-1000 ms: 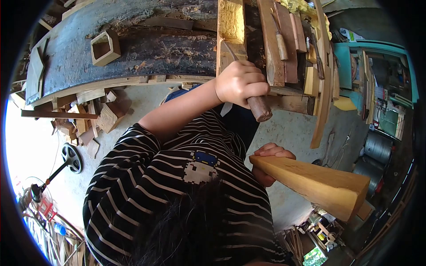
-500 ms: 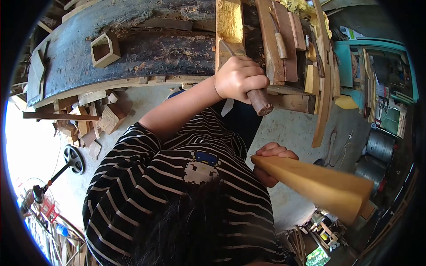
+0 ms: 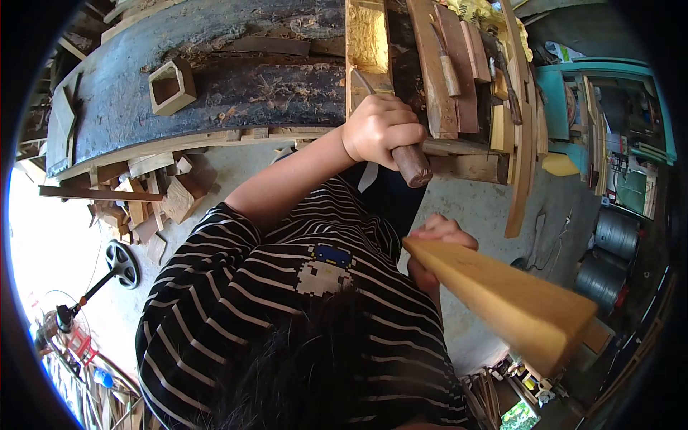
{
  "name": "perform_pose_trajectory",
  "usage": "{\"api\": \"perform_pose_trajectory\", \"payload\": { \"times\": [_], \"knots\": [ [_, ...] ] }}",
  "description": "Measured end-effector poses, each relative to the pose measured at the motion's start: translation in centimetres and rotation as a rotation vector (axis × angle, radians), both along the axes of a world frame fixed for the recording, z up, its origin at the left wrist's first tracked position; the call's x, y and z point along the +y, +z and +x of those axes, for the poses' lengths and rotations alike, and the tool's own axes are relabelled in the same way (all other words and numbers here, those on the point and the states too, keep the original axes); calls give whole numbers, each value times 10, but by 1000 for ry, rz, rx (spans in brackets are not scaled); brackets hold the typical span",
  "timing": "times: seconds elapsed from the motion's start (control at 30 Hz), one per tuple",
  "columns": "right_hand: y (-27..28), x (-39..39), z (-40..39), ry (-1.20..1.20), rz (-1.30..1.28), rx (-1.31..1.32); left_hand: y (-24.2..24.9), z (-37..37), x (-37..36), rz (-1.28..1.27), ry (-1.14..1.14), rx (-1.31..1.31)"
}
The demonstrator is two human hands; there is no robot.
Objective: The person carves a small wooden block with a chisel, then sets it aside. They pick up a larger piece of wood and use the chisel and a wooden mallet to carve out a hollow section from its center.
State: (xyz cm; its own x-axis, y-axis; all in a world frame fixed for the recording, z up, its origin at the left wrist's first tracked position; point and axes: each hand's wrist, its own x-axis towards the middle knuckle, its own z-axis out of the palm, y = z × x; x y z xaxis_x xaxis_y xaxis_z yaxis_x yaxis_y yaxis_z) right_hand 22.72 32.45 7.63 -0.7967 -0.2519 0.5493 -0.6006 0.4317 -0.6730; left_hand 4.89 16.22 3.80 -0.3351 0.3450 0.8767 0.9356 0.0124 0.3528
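Observation:
My left hand is wrapped round the dark wooden handle of a chisel. The chisel slants, its metal blade reaching up to the near end of a rough yellow hollow in a wooden workpiece. Whether the edge bites into the wood is too small to tell. Lower right, my right hand grips the narrow end of a thick wooden block; its far end looks large near the camera. Block and chisel handle are apart. Some right-hand fingers are hidden behind the block.
On the dark, chip-strewn bench rests a hollow wooden box. Another chisel lies on boards to the right of the workpiece. Offcuts are heaped on the floor at left. A long strip juts past the bench edge.
The wooden block's large end has dropped slightly down and to the left in view. My left hand and the chisel appear shifted slightly left, along with the workpiece.

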Motion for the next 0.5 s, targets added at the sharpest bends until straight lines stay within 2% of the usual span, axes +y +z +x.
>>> {"api": "perform_pose_trajectory", "payload": {
  "times": [0.03,0.07,0.1,0.17,0.2,0.23,0.3,0.33,0.37,0.43,0.47,0.5],
  "knots": [
    [6,22,-1,62,605,-7,-1,1,1,-12,-9,-8],
    [-8,-24,-2,-465,-27,-271,-3,-2,4,93,115,114],
    [-6,-31,-7,-489,-126,-425,-29,-14,-2,28,46,35],
    [-8,-31,-7,-512,16,-544,-46,-30,-5,-83,70,-16],
    [-13,-30,-4,-510,-2,-558,-47,-29,-5,-53,-30,-204],
    [-17,-29,-3,-504,-2,-555,-50,-34,-8,-17,-5,-126],
    [-24,-27,3,-437,-308,-337,-37,-36,-14,33,1,-29],
    [-33,-19,4,-447,-244,-165,-32,-35,-9,94,37,-5],
    [-47,-3,15,-489,-86,-125,-25,-33,-11,74,-1,30],
    [-10,-29,-2,-548,-480,-198,-17,-22,-7,88,20,48],
    [-10,-24,-7,-486,-435,-93,-11,-16,-4,88,17,42],
    [-7,-23,-6,-490,-434,-99,-4,-11,-1,100,14,52]
  ]
}}
